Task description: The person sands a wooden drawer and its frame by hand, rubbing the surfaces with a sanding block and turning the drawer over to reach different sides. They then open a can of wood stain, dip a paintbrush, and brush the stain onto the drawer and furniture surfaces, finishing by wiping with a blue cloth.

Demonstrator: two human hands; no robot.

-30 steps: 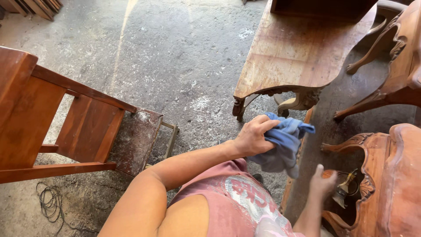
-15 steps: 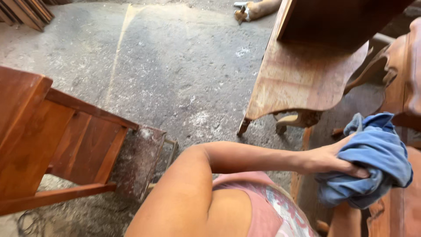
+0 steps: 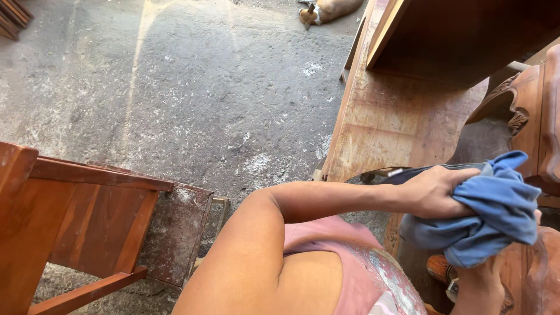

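A: Cloth (image 3: 487, 213) is bunched in the left hand (image 3: 434, 192), fingers curled tight around a fistful of blue fabric. It is held at the right edge of the view, against the carved wooden piece (image 3: 539, 134), above the person's lap.

B: Right hand?

A: Right hand (image 3: 481, 289) is mostly hidden under the cloth at the bottom right. Only the wrist and part of the back are seen, so whether it is spread or gripping cannot be told. Something orange and rounded (image 3: 437, 268) is seen just beside it, too hidden to name.

B: Risks noted?

A: Judged, not seen: loose folds hang below the fist, so the cloth could be snagged on the carved scrollwork if it is dragged across. Grip is taken on one end only, so the rest could be dropped onto the dusty concrete floor (image 3: 204, 87) and grit picked up, then scratched into the wood.

B: Anything else nearby?

A: Low wooden table (image 3: 391, 122) is close in front, near the left forearm, so an elbow could be knocked on its edge. Red-brown chair frame (image 3: 87, 221) sits well apart on the left. Dog (image 3: 329, 9) is lying far off at the top, no hazard judged.
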